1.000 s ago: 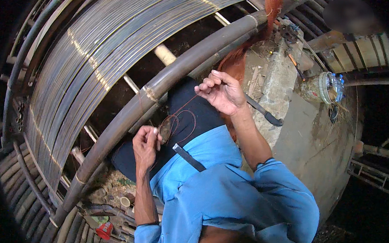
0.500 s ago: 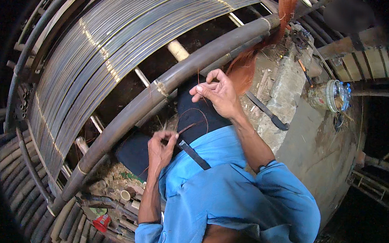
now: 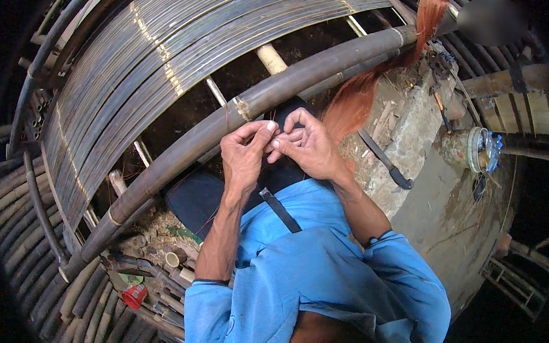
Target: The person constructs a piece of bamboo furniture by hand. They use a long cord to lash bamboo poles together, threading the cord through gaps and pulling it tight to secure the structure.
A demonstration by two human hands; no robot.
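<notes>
My left hand [image 3: 244, 154] and my right hand [image 3: 313, 150] meet above my lap, fingertips almost touching. Each is closed in a pinch on a thin reddish-brown fibre strand, of which only fine bits show by the fingers. Just beyond them runs a thick dark bamboo pole [image 3: 330, 64], with a fibre lashing [image 3: 242, 109] tied around it. A long bundle of loose reddish-brown fibre [image 3: 352, 105] hangs over the pole's right end and trails down beside my right hand.
A slatted bamboo panel [image 3: 120, 95] fills the far left. Right of my legs lies a long blade with a dark handle [image 3: 401, 178], near a concrete block [image 3: 407, 132]. Beyond are a bucket [image 3: 459, 150] and an orange-handled tool [image 3: 440, 106]. Bamboo offcuts and a red container [image 3: 134, 296] lie lower left.
My left hand has risen from my lap to meet my right hand. The fibre loop that hung between the hands no longer shows. The whole view has shifted slightly.
</notes>
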